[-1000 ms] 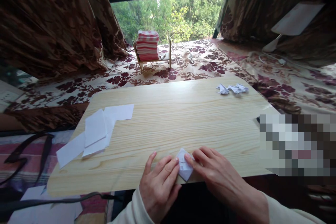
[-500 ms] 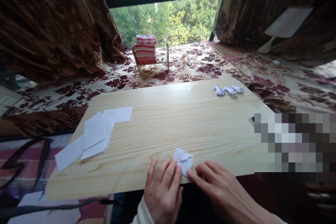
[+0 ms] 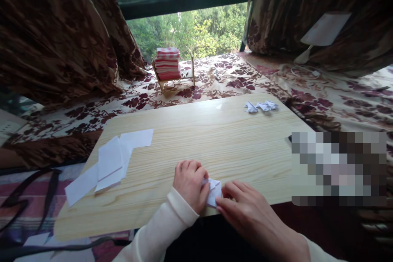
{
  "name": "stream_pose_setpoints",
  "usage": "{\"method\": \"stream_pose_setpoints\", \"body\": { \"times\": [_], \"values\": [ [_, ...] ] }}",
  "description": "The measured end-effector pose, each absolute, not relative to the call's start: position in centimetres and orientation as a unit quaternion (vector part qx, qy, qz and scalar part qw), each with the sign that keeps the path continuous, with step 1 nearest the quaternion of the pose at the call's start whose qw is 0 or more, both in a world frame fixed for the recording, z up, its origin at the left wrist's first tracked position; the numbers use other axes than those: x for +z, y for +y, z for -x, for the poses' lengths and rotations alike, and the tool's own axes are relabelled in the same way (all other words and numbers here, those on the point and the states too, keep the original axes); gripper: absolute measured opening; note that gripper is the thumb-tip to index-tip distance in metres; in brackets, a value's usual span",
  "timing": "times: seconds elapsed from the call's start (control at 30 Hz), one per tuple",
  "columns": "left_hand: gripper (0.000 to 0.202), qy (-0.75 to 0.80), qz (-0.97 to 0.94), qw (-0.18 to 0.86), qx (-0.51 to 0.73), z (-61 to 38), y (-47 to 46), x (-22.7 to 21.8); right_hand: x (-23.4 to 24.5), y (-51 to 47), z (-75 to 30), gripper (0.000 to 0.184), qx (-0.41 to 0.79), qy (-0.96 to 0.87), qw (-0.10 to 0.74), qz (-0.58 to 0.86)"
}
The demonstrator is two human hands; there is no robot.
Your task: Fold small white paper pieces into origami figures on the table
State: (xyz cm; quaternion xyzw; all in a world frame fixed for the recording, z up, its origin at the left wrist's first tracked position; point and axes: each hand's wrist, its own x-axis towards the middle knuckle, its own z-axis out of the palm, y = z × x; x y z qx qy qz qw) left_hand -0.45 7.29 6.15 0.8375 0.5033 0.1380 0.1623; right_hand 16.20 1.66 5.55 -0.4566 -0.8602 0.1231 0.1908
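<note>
A small folded piece of white paper lies by the near edge of the wooden table, between my two hands. My left hand is curled over the paper's left side, thumb at its edge, and covers part of it. At the lower right corner of the paper, my right hand pinches with thumb and index finger, its other fingers bent. Several folded paper pieces sit in a row at the table's far right.
Loose white paper sheets overlap on the table's left side. Beyond the table are a small stand with folded pink-and-white cloths and a white lamp. A blurred-out patch covers the right edge.
My left hand has gone from fingers laid out flat beside the paper to curled over its left side. My right fingers have closed at the corner. The view has shifted slightly.
</note>
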Motion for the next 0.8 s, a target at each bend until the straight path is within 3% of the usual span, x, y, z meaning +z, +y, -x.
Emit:
{"method": "stream_pose_setpoints", "body": {
  "times": [0.17, 0.33, 0.63, 0.8],
  "values": [
    [0.005, 0.508, -0.835, 0.187, 0.102, 1.2, 6.2, 7.2, 5.1, 2.0, -16.2, 0.006, 0.139, -0.842, 0.185, 0.487],
    [0.016, 0.519, -0.805, 0.265, 0.112, 2.1, 5.1, 7.3, 5.2, 2.5, -16.3, 0.025, 0.195, -0.818, 0.168, 0.514],
    [0.029, 0.512, -0.715, 0.418, 0.228, 2.9, 4.7, 6.6, 5.9, 3.3, -15.2, 0.021, 0.262, -0.806, 0.141, 0.512],
    [0.025, 0.525, -0.599, 0.527, 0.298, 3.2, 5.0, 6.1, 6.2, 3.9, -15.1, 0.008, 0.351, -0.767, 0.208, 0.495]
  ]
}}
